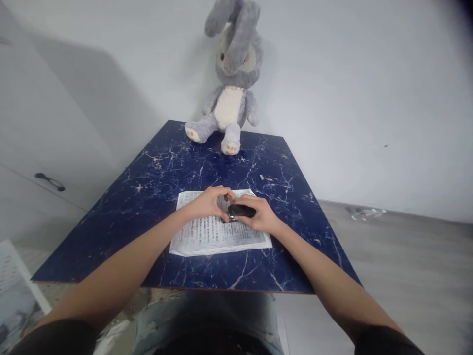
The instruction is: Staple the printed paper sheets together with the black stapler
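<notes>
A black stapler (pixel 244 211) with a shiny metal part at its left end is held low over a stack of printed paper sheets (pixel 218 240). My right hand (pixel 259 214) wraps round its right side, fingers along the far edge and thumb along the near one. At the left end, my left hand (pixel 211 203) curls its thumb and fingers about the stapler's front, the thumb touching low on it. The left fingertips meet those of the right hand, and the exact contact there is partly hidden.
The sheets lie on a blue marbled table (pixel 148 182). A grey plush rabbit (pixel 231 106) sits at its back edge against the wall. A small pale piece (pixel 261 177) lies right of centre. Crumpled clear plastic (pixel 367 213) is on the floor at right.
</notes>
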A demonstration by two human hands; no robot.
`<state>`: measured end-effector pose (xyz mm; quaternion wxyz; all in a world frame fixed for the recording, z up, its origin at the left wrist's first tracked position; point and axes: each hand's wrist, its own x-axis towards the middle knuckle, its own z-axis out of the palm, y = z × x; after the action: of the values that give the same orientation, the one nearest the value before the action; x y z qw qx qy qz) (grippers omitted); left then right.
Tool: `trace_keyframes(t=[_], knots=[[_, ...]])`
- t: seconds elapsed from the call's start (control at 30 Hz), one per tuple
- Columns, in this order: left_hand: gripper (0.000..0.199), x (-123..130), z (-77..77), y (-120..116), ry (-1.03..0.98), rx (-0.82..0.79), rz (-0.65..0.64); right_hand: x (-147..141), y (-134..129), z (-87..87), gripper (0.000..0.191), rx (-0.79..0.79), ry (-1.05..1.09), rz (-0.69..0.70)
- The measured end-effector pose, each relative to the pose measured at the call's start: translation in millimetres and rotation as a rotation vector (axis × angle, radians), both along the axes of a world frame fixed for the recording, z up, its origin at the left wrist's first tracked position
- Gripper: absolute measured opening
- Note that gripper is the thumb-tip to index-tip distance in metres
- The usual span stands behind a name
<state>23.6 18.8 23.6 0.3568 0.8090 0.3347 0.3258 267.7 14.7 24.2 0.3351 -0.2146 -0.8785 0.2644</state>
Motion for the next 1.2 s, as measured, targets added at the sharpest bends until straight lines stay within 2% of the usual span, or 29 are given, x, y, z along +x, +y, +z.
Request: trace_keyframes(t=[0.1,0.17,0.27,0.33,0.4,0.53,0.67,0.8,0.9,1.2], knots=[[0.035,-6.0,-1.2,4.9,-0.040,-0.018,0.049,7.5,2.8,6.0,0.028,0.000,-0.010,-0.048],[0.021,-9.2,-4.3,8.7,-0.040,0.028,0.181,19.4,7.0,11.9,0.029,0.018,-0.003,-0.157],[0.021,-10.4,-13.0,12.9,0.133,0.164,0.384,45.4,18.2,21.7,0.029,0.062,0.004,-0.407],[0.023,-8.2,-19.4,13.6,0.275,0.207,0.418,64.2,27.5,26.8,0.028,0.072,-0.041,-0.516],[0.018,-4.9,-23.8,13.4,0.355,0.216,0.411,80.5,36.0,29.4,0.026,0.053,-0.132,-0.551],[0.004,-3.6,-22.4,12.9,0.342,0.204,0.416,99.7,44.8,28.9,0.024,0.037,-0.328,-0.525],[0.007,-10.7,-14.0,12.7,0.282,0.113,0.463,102.1,41.3,33.3,0.024,-0.020,-0.391,-0.380],[0.013,-14.3,-8.2,11.5,0.336,0.073,0.493,98.3,33.4,45.8,0.027,-0.104,-0.490,-0.215],[0.013,-14.5,-6.9,11.2,0.357,0.044,0.509,96.9,29.1,53.2,0.022,-0.134,-0.578,-0.138],[0.011,-18.0,5.5,10.4,0.140,0.082,0.612,94.6,24.2,54.4,0.011,-0.146,-0.663,-0.135]])
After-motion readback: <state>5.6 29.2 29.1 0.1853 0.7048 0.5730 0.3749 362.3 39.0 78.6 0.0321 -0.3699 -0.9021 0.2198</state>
